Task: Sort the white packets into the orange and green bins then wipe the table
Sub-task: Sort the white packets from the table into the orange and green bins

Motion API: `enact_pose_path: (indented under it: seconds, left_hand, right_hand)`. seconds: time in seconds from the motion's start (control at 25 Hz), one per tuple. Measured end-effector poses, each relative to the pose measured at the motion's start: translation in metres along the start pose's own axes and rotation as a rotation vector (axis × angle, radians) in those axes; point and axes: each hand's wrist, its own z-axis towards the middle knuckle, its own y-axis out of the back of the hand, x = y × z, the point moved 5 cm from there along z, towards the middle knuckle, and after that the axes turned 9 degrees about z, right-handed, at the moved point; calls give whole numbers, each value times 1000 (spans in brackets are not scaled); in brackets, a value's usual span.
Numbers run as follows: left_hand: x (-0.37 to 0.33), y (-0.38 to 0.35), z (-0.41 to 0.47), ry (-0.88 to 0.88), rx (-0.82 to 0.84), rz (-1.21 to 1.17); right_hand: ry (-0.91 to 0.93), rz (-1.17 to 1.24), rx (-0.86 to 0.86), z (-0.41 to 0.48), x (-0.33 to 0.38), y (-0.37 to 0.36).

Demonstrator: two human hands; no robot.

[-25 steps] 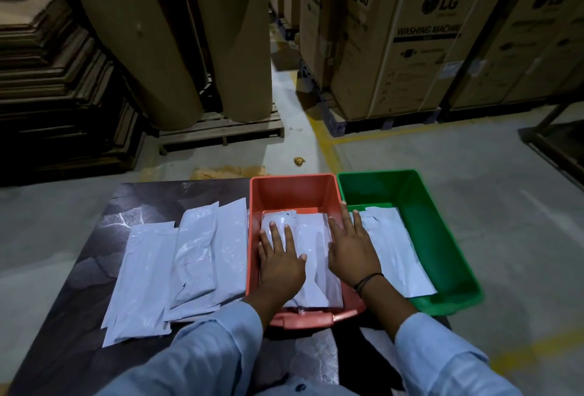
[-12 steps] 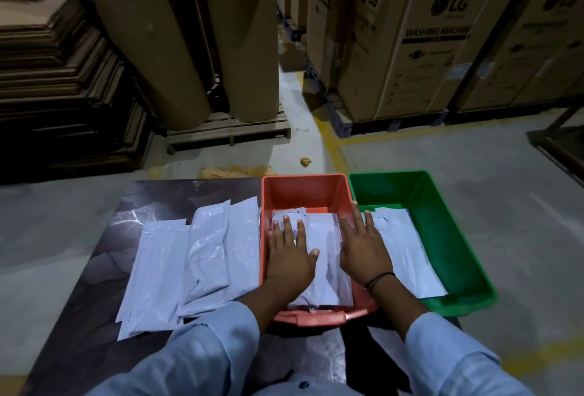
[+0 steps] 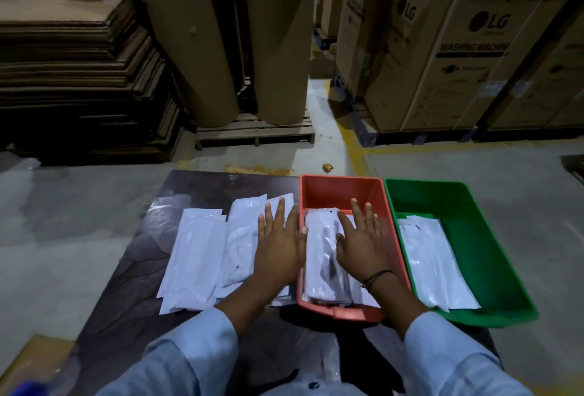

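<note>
Left hand (image 3: 278, 247) flat on loose packets (image 3: 192, 256); right hand (image 3: 363, 244) flat in orange bin (image 3: 338, 188).

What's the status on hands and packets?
Left hand open, flat on table packets. Right hand open, flat on orange bin stack. Green bin part-filled. Nothing blocking.

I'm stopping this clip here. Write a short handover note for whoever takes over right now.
Left hand: open, flat over the loose packets on the table.
Right hand: open, flat on the stack in the orange bin.
The green bin holds a few sorted packets too.
Left: sort the loose packets, then wipe the table.
</note>
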Motion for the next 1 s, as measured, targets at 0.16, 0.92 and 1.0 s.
enact_pose_path:
  seconds: [0.16, 0.92, 1.0]
  left_hand:
    - [69, 9, -12, 156, 18, -4]
    - [294, -7, -74, 422, 289, 105]
    - [305, -11, -73, 374, 320, 128]
  right_hand:
    - [130, 108, -59, 11, 71, -7]
    - [237, 276, 265, 10, 267, -122]
    - [197, 318, 323, 10, 281, -135]
